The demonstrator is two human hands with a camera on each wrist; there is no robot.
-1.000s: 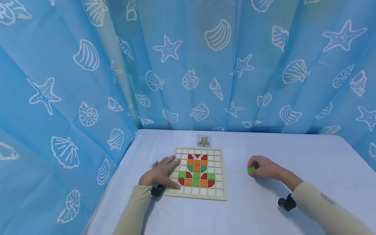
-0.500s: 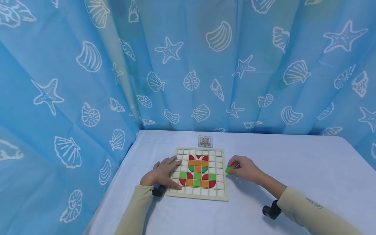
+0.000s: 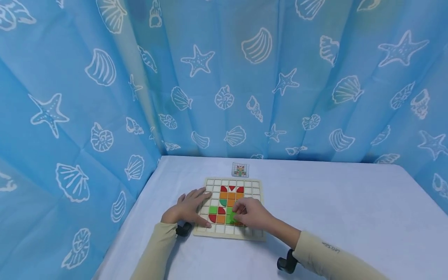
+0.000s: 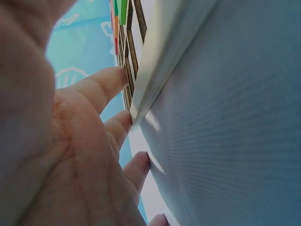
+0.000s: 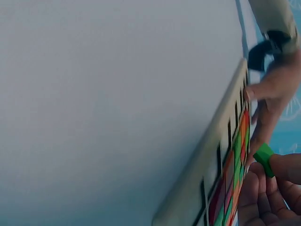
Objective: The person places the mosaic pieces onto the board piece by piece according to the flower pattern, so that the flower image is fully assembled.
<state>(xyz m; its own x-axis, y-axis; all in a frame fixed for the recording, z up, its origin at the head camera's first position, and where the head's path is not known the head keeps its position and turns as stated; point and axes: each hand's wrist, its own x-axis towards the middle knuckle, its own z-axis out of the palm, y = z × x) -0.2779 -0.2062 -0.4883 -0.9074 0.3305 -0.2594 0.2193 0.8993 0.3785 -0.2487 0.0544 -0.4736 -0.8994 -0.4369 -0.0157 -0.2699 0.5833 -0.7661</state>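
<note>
A pale wooden grid board [image 3: 229,235] lies on the table, filled with white squares and a flower-like pattern of red, orange and green tiles. My left hand [image 3: 187,208] rests with spread fingers on its left side; in the left wrist view the fingertips [image 4: 117,80] lie along the board's edge. Over the right half of the pattern is my right hand [image 3: 255,214], which pinches a bright green tile [image 5: 265,159] between thumb and finger. The tile is held above the board in the right wrist view. Several pattern tiles beneath this hand are hidden in the head view.
A small pattern card [image 3: 240,170] with a matching coloured picture lies just behind the board. White cloth covers the table [image 3: 322,210]. Blue curtains [image 3: 224,77] with white shells and starfish hang behind and at the left.
My right hand has carried the green tile leftward from the bare cloth at the right to over the board. The left hand has kept its place on the board.
</note>
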